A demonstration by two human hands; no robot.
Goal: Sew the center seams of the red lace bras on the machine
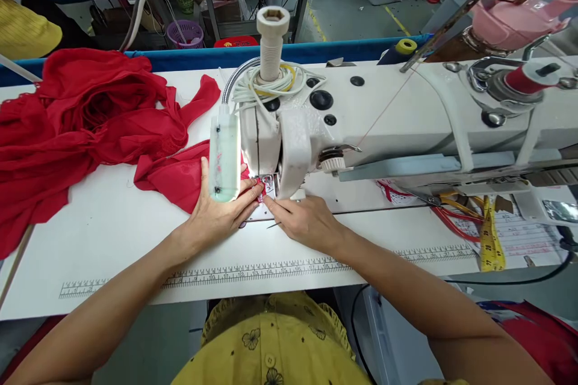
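Red fabric (180, 179) lies on the white table, its right end running under the sewing machine head (295, 144). My left hand (221, 201) rests on that end with its fingers spread, just left of the needle area and partly behind a pale lamp (224, 153). Close to the presser foot, my right hand (302, 219) has its fingers together at the fabric's edge. A thin pointed tool (273, 225) sticks out beneath its fingers; the rest of it is hidden. The needle tip cannot be made out.
A large heap of red fabric (90, 126) covers the table's left side. Scissors (456, 210), a yellow measuring tape (491, 240) and papers (528, 240) lie at the right. A printed ruler (271, 271) runs along the front edge. Another person's yellow sleeve (27, 30) shows at upper left.
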